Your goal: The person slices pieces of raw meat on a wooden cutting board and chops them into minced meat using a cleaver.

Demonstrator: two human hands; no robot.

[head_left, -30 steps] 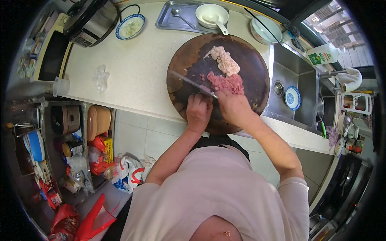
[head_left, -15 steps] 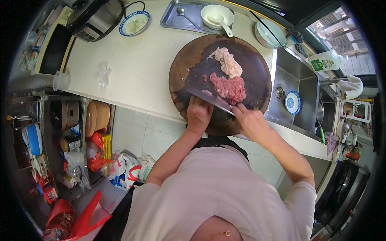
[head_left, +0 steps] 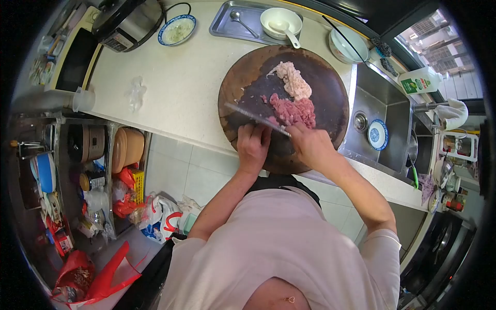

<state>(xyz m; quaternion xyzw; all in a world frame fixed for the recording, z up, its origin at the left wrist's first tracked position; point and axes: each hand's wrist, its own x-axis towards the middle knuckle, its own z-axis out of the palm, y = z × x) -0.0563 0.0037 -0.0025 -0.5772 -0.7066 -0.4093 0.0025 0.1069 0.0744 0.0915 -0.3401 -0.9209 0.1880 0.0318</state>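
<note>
A cleaver [head_left: 258, 119] is held by its handle in my right hand [head_left: 311, 144], its blade seen edge-on over the round dark chopping board [head_left: 235, 82]. Close beside the blade, on its near side, my left hand [head_left: 253, 146] rests with curled fingers on the board; what lies under its fingertips is hidden. Red minced meat [head_left: 293, 110] is heaped just beyond the blade. Touching it, farther back, lies a pale pink minced heap [head_left: 293, 81]. Small bits of meat are scattered to the left of the heaps.
Behind the board are a metal tray [head_left: 222, 27], a white bowl with a spoon [head_left: 281, 21] and a blue-rimmed plate [head_left: 177, 30]. A sink [head_left: 380, 95] holding a small dish [head_left: 377, 135] is at the right. A plastic bag [head_left: 136, 94] lies left.
My right hand and the cleaver have moved up and left since half a second ago, and the blade has turned from slanted to edge-on. The left hand has barely moved.
</note>
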